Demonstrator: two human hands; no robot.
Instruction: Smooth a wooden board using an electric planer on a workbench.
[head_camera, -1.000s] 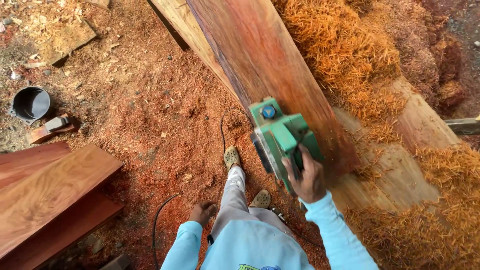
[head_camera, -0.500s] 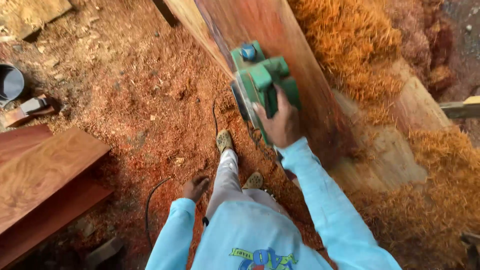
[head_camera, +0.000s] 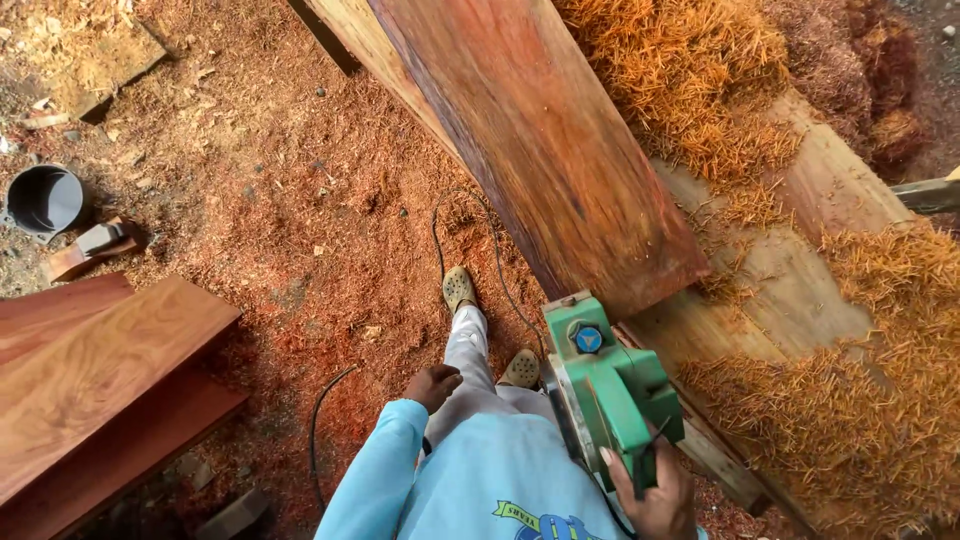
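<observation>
On the sawdust-covered ground at the far left sits a dark bucket, with stacked reddish boards near the lower left corner. The left hand hangs loosely curled beside the leg, its grip holding nothing. A black cord trails past the feet. The right hand keeps its grip clamped on the green electric planer, now pulled back off the near end of the long reddish plank; half a second ago it rode higher on the plank. Orange shavings heap along the right.
</observation>
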